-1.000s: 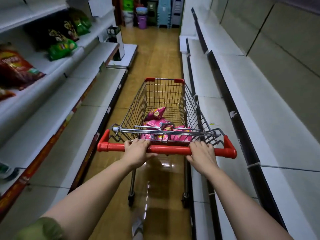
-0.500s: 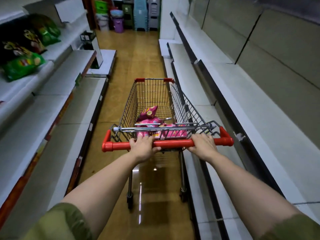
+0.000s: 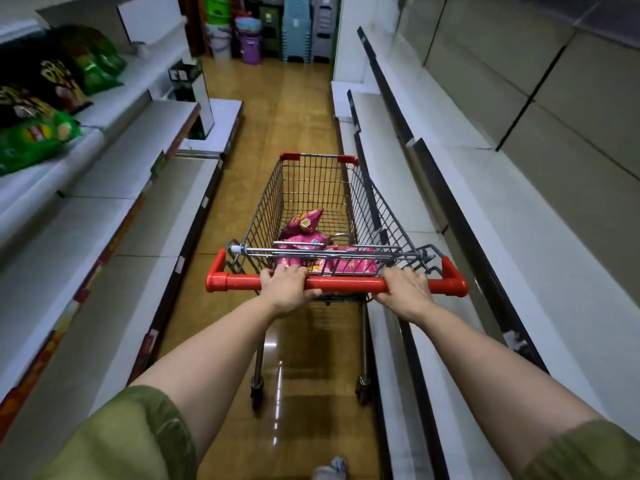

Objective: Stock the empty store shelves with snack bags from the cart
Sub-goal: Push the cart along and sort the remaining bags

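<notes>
Grip: your left hand [image 3: 289, 287] and right hand [image 3: 403, 289] both clasp the red tubular cart handle [image 3: 346, 284] | Load: pink snack bags [image 3: 346, 264] lie in the wire basket [image 3: 311, 188] | Risk: veer right, basket clips the white lower shelf [image 3: 398, 188].

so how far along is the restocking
Green and dark snack bags lie on the upper left white shelf. Left hand and right hand grip the red handle of the wire cart. Pink snack bags lie inside; the long white right shelves show no stock.
</notes>
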Tool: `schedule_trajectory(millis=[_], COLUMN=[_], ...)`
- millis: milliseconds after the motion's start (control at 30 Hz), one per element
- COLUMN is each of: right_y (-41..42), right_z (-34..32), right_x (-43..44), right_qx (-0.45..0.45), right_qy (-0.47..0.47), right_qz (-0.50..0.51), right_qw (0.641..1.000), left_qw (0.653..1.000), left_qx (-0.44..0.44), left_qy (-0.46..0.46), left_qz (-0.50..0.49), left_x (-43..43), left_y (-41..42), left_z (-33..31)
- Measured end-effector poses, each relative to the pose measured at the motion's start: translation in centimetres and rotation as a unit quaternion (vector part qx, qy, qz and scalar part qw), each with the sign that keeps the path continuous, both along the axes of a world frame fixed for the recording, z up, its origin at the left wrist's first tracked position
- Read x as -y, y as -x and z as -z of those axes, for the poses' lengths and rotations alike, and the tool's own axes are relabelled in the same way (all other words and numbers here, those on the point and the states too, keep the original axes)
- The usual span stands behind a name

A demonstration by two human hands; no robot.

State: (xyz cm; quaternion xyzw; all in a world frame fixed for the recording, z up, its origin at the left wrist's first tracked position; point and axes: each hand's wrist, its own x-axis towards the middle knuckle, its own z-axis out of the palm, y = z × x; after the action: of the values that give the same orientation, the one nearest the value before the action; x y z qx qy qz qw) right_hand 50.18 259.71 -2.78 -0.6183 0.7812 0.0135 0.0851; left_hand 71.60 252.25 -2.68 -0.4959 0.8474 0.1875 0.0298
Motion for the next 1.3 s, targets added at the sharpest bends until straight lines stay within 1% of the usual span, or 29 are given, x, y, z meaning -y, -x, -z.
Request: schedule_trajectory(millis=[133,233,267,333,367,400,433,500,600,667,733,833,1000,1133,1300], right_y=[0.6,1.1,1.3,2.0,2.3,2.6,2.8,3.0,3.2,3.5,3.9,4.5,5.6,6.5,8.5], right_z=[-0.6,-1.0,-1.4,-3.0,-4.0,-5.1,-6.4,-8.8,-11.0,-11.3,-10.8,-8.7,-4.4,-1.1,5.9], right_x=[1.7,2.5,2.8,3.7,4.3,4.9,5.6,7.3,9.9,11.7,13.4,15.8,20.6,25.0,29.8], right_qx=[0.005,0.01,0.028,0.111,0.152,0.177,0.193,0.226,0.281,0.305,0.314,0.322,0.321,0.313,0.286], right_qy=[-0.019,-0.043,-0.068,-0.119,-0.121,-0.098,-0.062,0.01,0.089,0.129,0.144,0.115,0.037,-0.033,-0.125], right_qz=[-0.011,-0.032,-0.045,-0.064,-0.068,-0.07,-0.069,-0.065,-0.038,-0.013,0.007,0.034,0.079,0.123,0.151], right_qw=[1.0,0.998,0.996,0.985,0.979,0.977,0.977,0.972,0.955,0.943,0.938,0.939,0.943,0.941,0.938], left_qw=[0.998,0.993,0.988,0.967,0.961,0.966,0.976,0.989,0.984,0.976,0.968,0.966,0.968,0.969,0.962], left_qx=[-0.002,0.017,0.019,0.005,0.0,0.002,-0.004,-0.058,-0.158,-0.199,-0.228,-0.234,-0.215,-0.202,-0.183], left_qy=[-0.055,-0.112,-0.152,-0.252,-0.272,-0.254,-0.215,-0.128,-0.048,-0.004,0.025,0.015,-0.056,-0.111,-0.178], left_qz=[-0.022,-0.032,-0.034,-0.041,-0.042,-0.035,-0.032,-0.04,-0.06,-0.085,-0.107,-0.114,-0.113,-0.094,-0.095], left_x=[1.9,2.6,2.7,3.5,4.1,4.5,5.1,6.5,8.9,10.5,12.2,15.1,20.9,25.3,29.7], left_y=[0.6,1.0,1.2,1.8,2.2,2.8,3.5,5.2,7.4,8.2,8.6,9.2,11.2,12.9,14.5], left_z=[-1.2,-2.3,-3.0,-4.4,-5.2,-6.0,-6.9,-8.6,-10.4,-10.9,-10.6,-8.8,-4.9,-1.9,3.9])
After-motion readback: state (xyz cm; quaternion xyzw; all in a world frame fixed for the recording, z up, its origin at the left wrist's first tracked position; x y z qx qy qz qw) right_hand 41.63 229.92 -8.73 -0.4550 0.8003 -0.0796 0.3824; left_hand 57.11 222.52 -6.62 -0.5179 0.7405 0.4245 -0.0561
